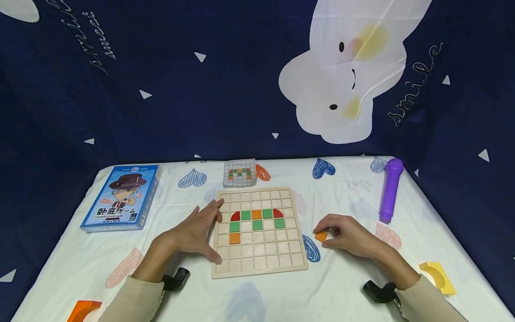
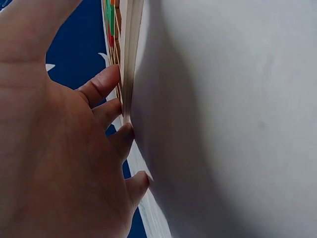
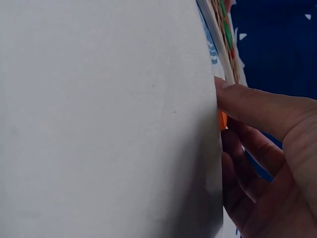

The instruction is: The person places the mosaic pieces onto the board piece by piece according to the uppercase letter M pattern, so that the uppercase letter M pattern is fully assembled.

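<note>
Fingers of the right hand (image 1: 348, 235) seemingly pinch a half-hidden orange tile (image 1: 321, 236).

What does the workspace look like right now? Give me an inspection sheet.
Surface: white tablecloth with heart prints covering the table.
Job's things: square wooden grid board bearing green, orange and red tiles; small orange square tile lying on the cloth right of the board.
Clutter: blue game box, small pattern card, purple plastic cylinder, yellow curved block, orange curved block.
Hands: left hand rests with straight fingers against the board's left edge; right hand pinches the orange tile.
Cables: nothing seen.
Surroundings: dark blue cloth backdrop with a white cartoon figure.
</note>
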`<state>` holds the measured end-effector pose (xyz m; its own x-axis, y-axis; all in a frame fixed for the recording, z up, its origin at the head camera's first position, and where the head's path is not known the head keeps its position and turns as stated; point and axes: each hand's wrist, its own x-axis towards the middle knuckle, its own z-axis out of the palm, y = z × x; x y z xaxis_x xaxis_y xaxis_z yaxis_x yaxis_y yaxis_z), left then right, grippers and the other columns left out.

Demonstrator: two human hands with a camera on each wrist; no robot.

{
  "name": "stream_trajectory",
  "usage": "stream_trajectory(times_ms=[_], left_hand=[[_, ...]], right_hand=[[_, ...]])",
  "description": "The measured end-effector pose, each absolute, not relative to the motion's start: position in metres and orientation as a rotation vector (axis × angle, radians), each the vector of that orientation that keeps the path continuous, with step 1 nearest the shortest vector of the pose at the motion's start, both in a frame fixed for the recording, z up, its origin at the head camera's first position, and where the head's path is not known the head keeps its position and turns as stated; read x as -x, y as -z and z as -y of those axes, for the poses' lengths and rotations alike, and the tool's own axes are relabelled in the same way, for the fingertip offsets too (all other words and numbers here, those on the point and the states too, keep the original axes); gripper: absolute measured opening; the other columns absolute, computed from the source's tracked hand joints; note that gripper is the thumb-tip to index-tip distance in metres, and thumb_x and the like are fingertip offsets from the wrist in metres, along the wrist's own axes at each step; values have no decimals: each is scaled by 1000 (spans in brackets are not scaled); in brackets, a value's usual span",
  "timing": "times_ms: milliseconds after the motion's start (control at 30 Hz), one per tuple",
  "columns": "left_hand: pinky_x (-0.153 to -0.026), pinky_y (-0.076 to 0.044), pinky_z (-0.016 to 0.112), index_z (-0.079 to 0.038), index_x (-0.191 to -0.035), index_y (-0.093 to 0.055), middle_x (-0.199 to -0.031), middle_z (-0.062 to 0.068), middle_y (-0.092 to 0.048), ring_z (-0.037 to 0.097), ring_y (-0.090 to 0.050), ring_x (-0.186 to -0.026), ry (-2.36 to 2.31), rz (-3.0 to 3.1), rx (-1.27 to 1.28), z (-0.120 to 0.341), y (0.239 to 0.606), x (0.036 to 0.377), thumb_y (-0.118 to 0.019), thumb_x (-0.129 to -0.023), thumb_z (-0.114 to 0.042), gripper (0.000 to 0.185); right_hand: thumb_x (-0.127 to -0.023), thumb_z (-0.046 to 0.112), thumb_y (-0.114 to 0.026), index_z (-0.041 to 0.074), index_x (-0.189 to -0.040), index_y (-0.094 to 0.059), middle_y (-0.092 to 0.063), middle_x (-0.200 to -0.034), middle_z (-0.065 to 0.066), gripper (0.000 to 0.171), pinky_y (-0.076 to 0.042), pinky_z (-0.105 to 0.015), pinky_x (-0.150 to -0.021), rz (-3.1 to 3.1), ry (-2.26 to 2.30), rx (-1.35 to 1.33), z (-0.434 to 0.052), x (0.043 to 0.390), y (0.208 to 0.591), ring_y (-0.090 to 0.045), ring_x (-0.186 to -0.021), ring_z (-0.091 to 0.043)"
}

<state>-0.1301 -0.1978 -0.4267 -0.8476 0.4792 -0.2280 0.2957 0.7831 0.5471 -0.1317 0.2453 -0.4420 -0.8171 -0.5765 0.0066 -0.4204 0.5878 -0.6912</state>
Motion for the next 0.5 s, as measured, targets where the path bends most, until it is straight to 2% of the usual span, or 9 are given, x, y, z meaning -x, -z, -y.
stream_trajectory(times_ms=[300, 500], left_hand=[[-126, -10, 72, -17, -112, -46, -172, 15, -18, 41, -12, -161, -709, -2624, -588, 198, 427, 129, -96, -48, -57, 90], [-126, -9, 71, -17, -112, -46, -172, 14, -18, 40, -12, -161, -710, -2623, -579, 198, 427, 129, -97, -48, -54, 90]], right_hand=[[-81, 13, -84, 22, -106, -75, -74, -105, 9, 28, -48, -19, -74, -2586, 1044, 834, -244, 132, 439, -60, -89, -7], [-82, 12, -84, 21, -106, -75, -74, -108, 7, 27, -56, -21, -78, -2572, 1078, 823, -241, 135, 432, -64, -95, -1]])
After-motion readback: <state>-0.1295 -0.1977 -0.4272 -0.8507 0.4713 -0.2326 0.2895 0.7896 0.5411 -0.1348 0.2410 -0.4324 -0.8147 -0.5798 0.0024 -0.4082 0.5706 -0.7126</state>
